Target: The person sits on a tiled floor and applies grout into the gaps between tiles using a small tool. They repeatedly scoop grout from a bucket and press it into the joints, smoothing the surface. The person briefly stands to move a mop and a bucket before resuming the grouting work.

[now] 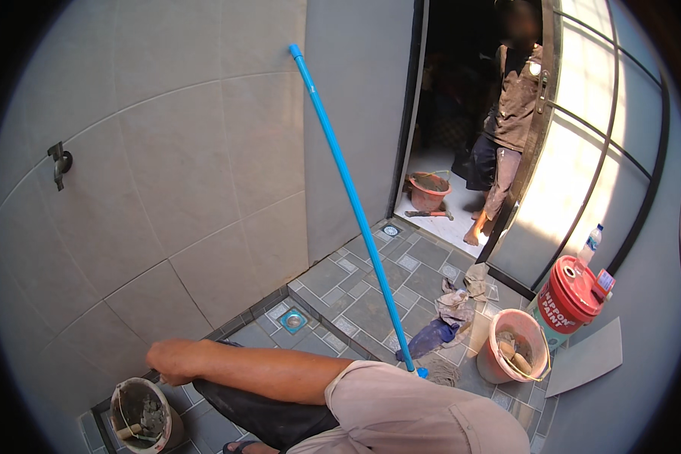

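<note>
My right forearm stretches leftward across my bent, dark-trousered knee (257, 405). At its end my right hand (172, 362) hangs with the fingers curled down. Whatever they may hold is hidden beneath the hand. Just below it stands a mortar bucket (169, 424) with grey clumps of mix (151, 416) and a wooden-handled tool (130, 432) inside. My left hand is out of sight. Beyond my sleeve a long blue pole (356, 204) leans up toward the wall, its foot near grey mop strands (443, 372).
Crumpled rags (439, 333), an orange bucket with tools (499, 371), a lidded paint pail (552, 310) bearing a bottle (589, 246), and a grey sheet (594, 359) stand right. In the doorway are another person (516, 98) and a bucket (429, 198). A wall tap (60, 165) juts out left.
</note>
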Action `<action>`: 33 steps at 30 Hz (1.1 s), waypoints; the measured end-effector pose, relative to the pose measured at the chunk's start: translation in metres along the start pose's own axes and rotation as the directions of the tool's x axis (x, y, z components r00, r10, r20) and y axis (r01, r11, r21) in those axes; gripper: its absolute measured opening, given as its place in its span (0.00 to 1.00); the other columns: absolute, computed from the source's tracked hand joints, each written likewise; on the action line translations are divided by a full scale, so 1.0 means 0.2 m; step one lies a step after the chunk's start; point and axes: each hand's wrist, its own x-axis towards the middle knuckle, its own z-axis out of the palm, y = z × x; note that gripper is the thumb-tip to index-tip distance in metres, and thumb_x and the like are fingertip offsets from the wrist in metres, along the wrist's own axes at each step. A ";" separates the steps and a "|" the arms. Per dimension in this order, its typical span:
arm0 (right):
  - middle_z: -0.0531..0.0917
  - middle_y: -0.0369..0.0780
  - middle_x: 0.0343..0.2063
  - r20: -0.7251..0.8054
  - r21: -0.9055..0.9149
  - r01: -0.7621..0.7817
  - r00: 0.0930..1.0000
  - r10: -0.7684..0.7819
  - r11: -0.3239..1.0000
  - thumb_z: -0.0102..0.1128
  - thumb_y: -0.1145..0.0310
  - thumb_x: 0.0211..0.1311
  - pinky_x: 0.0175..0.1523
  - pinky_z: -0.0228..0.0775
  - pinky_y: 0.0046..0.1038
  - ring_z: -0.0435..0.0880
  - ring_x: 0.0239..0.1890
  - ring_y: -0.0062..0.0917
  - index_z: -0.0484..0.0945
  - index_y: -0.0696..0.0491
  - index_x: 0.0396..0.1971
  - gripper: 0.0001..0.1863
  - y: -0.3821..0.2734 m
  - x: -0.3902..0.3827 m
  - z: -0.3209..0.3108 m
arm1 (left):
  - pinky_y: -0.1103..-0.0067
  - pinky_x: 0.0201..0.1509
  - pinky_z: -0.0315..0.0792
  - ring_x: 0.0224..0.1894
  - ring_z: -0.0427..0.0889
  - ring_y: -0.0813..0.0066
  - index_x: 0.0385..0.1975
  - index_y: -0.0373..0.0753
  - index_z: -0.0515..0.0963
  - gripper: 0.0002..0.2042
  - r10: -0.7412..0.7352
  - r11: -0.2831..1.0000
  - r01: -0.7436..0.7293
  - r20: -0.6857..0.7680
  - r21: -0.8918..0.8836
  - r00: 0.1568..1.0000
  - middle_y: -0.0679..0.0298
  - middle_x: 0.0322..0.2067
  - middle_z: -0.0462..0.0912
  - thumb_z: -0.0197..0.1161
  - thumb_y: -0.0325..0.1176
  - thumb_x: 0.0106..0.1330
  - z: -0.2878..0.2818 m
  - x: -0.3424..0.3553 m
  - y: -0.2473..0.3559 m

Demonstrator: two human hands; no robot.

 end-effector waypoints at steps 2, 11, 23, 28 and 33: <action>0.90 0.55 0.43 0.001 -0.008 -0.009 1.000 0.009 1.000 0.73 0.68 0.60 0.53 0.82 0.47 0.89 0.50 0.52 0.90 0.58 0.39 0.11 0.02 -0.02 0.00 | 0.63 0.43 0.76 0.35 0.83 0.53 0.79 0.40 0.62 0.37 0.008 1.000 -0.008 0.009 0.000 1.000 0.44 0.36 0.84 0.60 0.24 0.65 0.01 0.00 0.02; 0.90 0.55 0.42 -0.008 0.004 0.007 1.000 -0.007 1.000 0.73 0.68 0.61 0.54 0.82 0.47 0.89 0.50 0.52 0.89 0.58 0.40 0.11 0.05 0.02 0.04 | 0.61 0.50 0.77 0.42 0.83 0.49 0.81 0.42 0.60 0.39 0.009 1.000 -0.009 0.002 0.021 1.000 0.41 0.43 0.84 0.58 0.26 0.65 -0.07 -0.03 -0.03; 0.90 0.55 0.42 -0.005 -0.016 0.021 1.000 -0.021 1.000 0.72 0.67 0.62 0.55 0.81 0.48 0.89 0.50 0.53 0.89 0.59 0.41 0.12 0.05 0.01 0.01 | 0.60 0.54 0.75 0.47 0.80 0.41 0.82 0.42 0.56 0.44 0.022 1.000 -0.022 0.011 0.021 1.000 0.35 0.48 0.82 0.53 0.24 0.59 -0.13 -0.06 -0.06; 0.89 0.55 0.42 0.000 -0.022 0.022 1.000 -0.022 1.000 0.72 0.66 0.63 0.56 0.81 0.48 0.88 0.51 0.53 0.88 0.59 0.42 0.13 0.07 0.00 0.01 | 0.62 0.63 0.74 0.55 0.80 0.41 0.83 0.44 0.56 0.44 0.021 0.995 -0.020 0.015 -0.093 1.000 0.37 0.55 0.81 0.53 0.23 0.59 -0.14 -0.09 -0.01; 0.89 0.55 0.43 0.013 -0.033 0.028 1.000 -0.027 0.999 0.72 0.66 0.62 0.56 0.81 0.48 0.88 0.51 0.53 0.88 0.59 0.43 0.14 0.06 0.01 0.01 | 0.63 0.55 0.74 0.47 0.79 0.46 0.82 0.42 0.57 0.43 0.011 0.998 -0.013 -0.020 -0.063 1.000 0.40 0.48 0.81 0.55 0.21 0.60 -0.16 -0.08 -0.05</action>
